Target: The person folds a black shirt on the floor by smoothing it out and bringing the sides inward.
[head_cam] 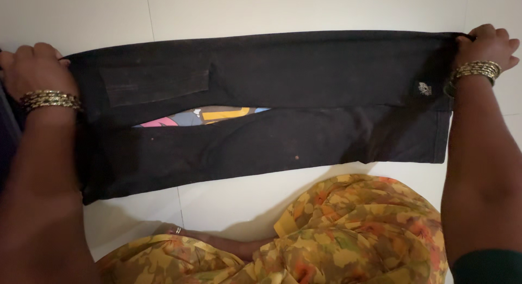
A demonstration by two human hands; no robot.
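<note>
Floor [228, 202]: white tiled surface with thin joint lines; it carries the garment and the seated person.
Black trousers [304, 82]: dark garment folded lengthwise and lying flat across the floor, spanning nearly its whole visible width; a back pocket shows near the left end, a small pale label near the right end.
Patterned cloth [348, 229]: yellow, orange and green printed fabric worn over the person's legs, on the near side of the floor, just below the trousers; a foot with a toe ring shows beside it.
Left hand [32, 69]: closed over the left end of the black trousers, fingers curled on the fabric; gold bangles on the wrist.
Right hand [486, 44]: closed over the upper right corner of the black trousers; gold bangles on the wrist.
Hands: well apart, one at each end of the garment.
Coloured print [209, 115]: pink, yellow and blue patch visible in the gap between the two folded legs.
</note>
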